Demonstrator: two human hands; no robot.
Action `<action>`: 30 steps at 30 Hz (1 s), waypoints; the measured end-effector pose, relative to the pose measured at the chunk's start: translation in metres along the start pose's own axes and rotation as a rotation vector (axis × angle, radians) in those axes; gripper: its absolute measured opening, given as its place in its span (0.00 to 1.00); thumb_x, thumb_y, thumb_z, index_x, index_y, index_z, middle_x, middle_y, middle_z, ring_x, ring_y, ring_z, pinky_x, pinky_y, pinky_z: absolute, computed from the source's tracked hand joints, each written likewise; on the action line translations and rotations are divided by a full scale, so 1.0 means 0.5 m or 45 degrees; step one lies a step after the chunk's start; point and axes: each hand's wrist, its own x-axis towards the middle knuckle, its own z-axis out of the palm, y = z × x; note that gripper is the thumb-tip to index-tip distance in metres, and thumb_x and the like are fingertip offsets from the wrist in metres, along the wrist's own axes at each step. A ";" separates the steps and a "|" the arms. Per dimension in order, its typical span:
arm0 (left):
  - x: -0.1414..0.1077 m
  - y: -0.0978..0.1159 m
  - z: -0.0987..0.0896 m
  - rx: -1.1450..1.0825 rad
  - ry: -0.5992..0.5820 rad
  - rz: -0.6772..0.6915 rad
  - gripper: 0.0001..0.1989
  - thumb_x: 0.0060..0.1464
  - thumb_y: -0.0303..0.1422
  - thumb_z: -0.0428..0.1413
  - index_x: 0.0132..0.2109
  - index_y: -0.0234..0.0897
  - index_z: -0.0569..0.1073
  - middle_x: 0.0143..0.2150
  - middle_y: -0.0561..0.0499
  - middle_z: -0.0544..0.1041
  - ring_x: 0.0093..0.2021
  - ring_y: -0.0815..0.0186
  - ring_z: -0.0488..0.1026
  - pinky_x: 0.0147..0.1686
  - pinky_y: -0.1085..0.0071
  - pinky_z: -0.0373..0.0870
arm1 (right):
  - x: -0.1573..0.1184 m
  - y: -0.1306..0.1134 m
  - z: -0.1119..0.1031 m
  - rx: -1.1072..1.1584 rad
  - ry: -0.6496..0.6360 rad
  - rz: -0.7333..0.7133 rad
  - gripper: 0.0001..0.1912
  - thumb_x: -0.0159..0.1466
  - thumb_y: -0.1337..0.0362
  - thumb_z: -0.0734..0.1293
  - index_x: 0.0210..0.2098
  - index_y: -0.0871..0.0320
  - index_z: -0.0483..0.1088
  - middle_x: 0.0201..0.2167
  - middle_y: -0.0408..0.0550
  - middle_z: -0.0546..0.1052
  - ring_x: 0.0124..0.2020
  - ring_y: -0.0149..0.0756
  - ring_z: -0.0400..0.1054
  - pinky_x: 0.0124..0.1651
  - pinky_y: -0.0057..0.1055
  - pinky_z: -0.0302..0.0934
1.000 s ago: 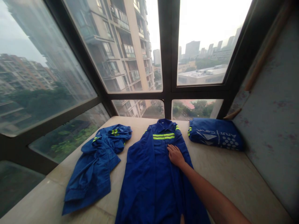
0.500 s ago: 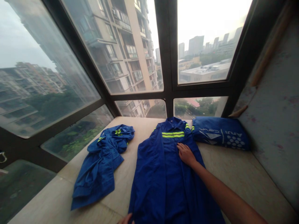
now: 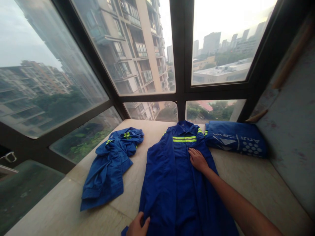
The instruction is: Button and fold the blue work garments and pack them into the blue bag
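Note:
A dark blue work jacket (image 3: 185,183) lies spread front up, collar toward the window, with a yellow-green reflective band across its chest. My right hand (image 3: 198,159) rests flat on the chest below that band, fingers stretched out and holding nothing. At the lower left edge of the jacket is my left hand (image 3: 138,225), its thumb and a finger curled at the fabric. A bit of blue cloth sticks out left of this hand, and the frame's bottom edge cuts off the rest of it.
Left of the jacket lies a crumpled blue garment (image 3: 108,167) with reflective strips. A folded blue bundle (image 3: 236,139) with white printing touches the right wall (image 3: 292,150). All rest on a pale stone ledge (image 3: 73,200) below dark-framed windows (image 3: 180,65).
My left hand has come further into view and up along the jacket's left edge. My right hand stays on the chest. The whole view has shifted slightly.

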 end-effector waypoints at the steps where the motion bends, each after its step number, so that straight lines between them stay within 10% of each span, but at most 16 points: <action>1: 0.000 -0.003 -0.005 -0.129 -0.031 0.010 0.20 0.50 0.44 0.57 0.44 0.34 0.77 0.47 0.42 0.81 0.52 0.53 0.76 0.53 0.66 0.70 | 0.000 -0.001 -0.001 0.003 0.000 0.001 0.24 0.65 0.70 0.56 0.58 0.59 0.68 0.63 0.52 0.67 0.64 0.42 0.59 0.67 0.42 0.49; 12: -0.007 0.004 -0.024 -1.032 -0.057 -0.367 0.21 0.43 0.40 0.65 0.44 0.35 0.78 0.55 0.39 0.77 0.63 0.48 0.66 0.64 0.53 0.60 | 0.003 -0.001 -0.005 0.067 -0.010 0.027 0.24 0.64 0.70 0.57 0.58 0.58 0.69 0.63 0.53 0.68 0.64 0.43 0.59 0.67 0.43 0.50; 23: -0.009 0.105 -0.136 -1.424 -0.236 0.103 0.42 0.45 0.41 0.65 0.66 0.39 0.63 0.64 0.43 0.69 0.61 0.50 0.69 0.61 0.57 0.66 | 0.003 -0.008 -0.014 0.094 0.006 0.033 0.24 0.64 0.70 0.57 0.58 0.58 0.69 0.62 0.53 0.68 0.63 0.42 0.60 0.66 0.43 0.50; 30: 0.010 0.008 -0.082 -1.153 -0.258 -0.047 0.31 0.28 0.43 0.70 0.44 0.37 0.80 0.54 0.41 0.78 0.63 0.43 0.65 0.63 0.54 0.63 | 0.004 -0.010 -0.016 0.122 0.014 0.046 0.24 0.64 0.70 0.57 0.57 0.59 0.70 0.62 0.53 0.68 0.64 0.42 0.60 0.67 0.42 0.50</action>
